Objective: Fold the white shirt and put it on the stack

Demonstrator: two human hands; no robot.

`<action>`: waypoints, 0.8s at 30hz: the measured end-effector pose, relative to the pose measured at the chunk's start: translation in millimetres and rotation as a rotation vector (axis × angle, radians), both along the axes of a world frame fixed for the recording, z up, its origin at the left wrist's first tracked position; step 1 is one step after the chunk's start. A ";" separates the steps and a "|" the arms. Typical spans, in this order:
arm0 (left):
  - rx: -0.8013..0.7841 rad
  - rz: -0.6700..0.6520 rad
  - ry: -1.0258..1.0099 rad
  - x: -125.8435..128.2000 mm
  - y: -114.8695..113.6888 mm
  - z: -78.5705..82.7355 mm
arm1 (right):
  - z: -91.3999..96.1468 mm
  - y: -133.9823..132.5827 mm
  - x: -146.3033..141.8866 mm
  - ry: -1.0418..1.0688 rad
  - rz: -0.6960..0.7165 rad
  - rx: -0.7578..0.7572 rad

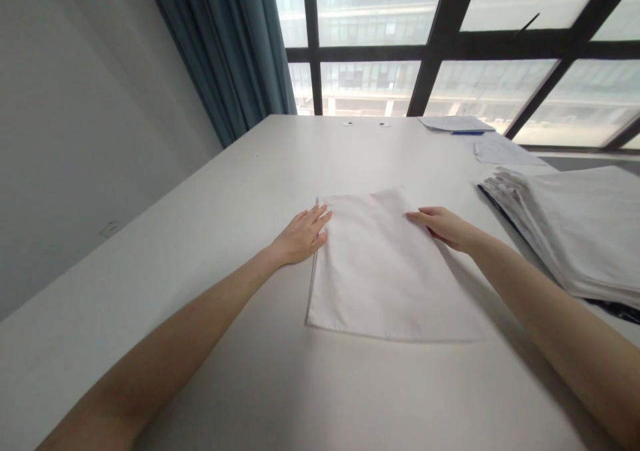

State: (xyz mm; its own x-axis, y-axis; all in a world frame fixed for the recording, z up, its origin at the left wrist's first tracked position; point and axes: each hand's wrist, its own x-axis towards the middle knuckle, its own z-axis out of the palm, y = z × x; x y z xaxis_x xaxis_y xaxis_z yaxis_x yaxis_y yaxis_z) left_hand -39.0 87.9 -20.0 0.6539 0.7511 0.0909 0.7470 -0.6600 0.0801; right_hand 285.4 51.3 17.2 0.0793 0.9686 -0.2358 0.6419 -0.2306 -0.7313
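Note:
A folded white cloth [385, 271] lies on the white table in front of me, its near edge loosely straight and its left side showing more than one layer. My left hand [303, 234] rests flat on the cloth's upper left edge, fingers spread. At the upper right edge, my right hand [445, 226] pinches the cloth, thumb on top and the other fingers curled beneath, partly hidden. The far right corner of the cloth looks slightly raised and wavy.
To the right, a stack of folded white cloths [590, 224] lies on something dark. Papers [455, 124] and a blue pen [468, 132] are at the table's far right. Beyond the table [200, 238] are a blue curtain [235, 51] and dark-framed windows [370, 53].

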 end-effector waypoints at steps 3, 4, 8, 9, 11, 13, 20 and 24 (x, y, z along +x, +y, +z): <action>-0.004 0.007 0.011 0.9 0.0 -0.4 | 7.3 -6.7 -1.6 0.249 -0.010 -0.033; -0.003 0.007 0.014 1.2 -0.1 -0.4 | 9.6 -9.1 -3.1 0.334 -0.026 -0.053; -0.001 0.001 0.006 1.5 0.1 -0.4 | 13.7 -15.7 -12.8 0.533 0.017 -0.125; -0.004 0.003 -0.004 1.1 0.6 -0.7 | 13.3 -16.1 -15.2 0.541 0.025 -0.121; -0.012 0.013 -0.036 -0.2 2.1 -2.1 | 12.1 -15.4 -18.5 0.505 0.002 -0.084; -0.013 0.018 -0.088 -2.2 4.3 -4.5 | 14.0 -14.2 -18.5 0.424 -0.038 -0.026; -0.005 0.026 -0.171 -5.4 8.7 -10.3 | 71.1 -24.6 21.3 0.133 -0.060 0.299; 0.000 0.026 -0.152 -3.5 7.4 -8.7 | 112.5 -41.3 87.1 -0.091 -0.219 0.484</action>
State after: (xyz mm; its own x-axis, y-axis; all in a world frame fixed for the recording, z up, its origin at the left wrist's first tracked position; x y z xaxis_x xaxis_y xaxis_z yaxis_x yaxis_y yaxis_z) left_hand -42.5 95.3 -28.7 0.6130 0.7675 0.1874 0.7432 -0.6406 0.1930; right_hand 372.5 10.1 129.7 0.2906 0.9233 0.2510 0.6821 -0.0160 -0.7311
